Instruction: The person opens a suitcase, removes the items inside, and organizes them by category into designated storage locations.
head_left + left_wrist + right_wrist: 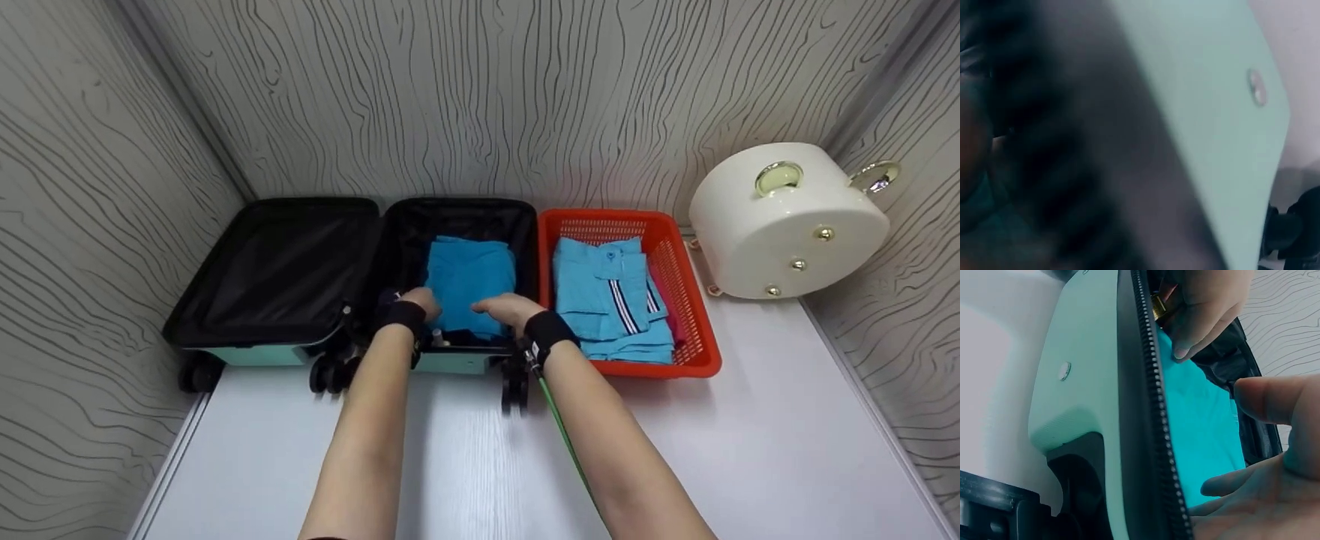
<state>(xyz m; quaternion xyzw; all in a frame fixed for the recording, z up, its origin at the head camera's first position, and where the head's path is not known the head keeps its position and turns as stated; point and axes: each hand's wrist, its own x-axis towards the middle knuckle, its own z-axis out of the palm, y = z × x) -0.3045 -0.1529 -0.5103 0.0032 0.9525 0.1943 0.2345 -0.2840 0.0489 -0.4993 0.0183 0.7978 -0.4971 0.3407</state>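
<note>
A folded blue garment (471, 279) lies in the right half of an open suitcase with a mint-green shell (454, 363) and black lining. At the garment's left side is my left hand (424, 301), its fingers pointing down in the right wrist view. My right hand (513, 308) is over the garment's near right corner, thumb and fingers spread apart, with nothing gripped. In that same view the right hand's lower fingers are partly hidden behind the suitcase's zipper edge (1157, 394). The left wrist view is mostly filled by the blurred suitcase side (1213, 112).
The other suitcase half (277, 262) lies open on the left, lined in black. A red basket (701, 330) on the right holds folded light-blue clothes (600, 292) and a dark pink piece. Beyond it stands a round white case (780, 225). A patterned wall (480, 105) rises behind.
</note>
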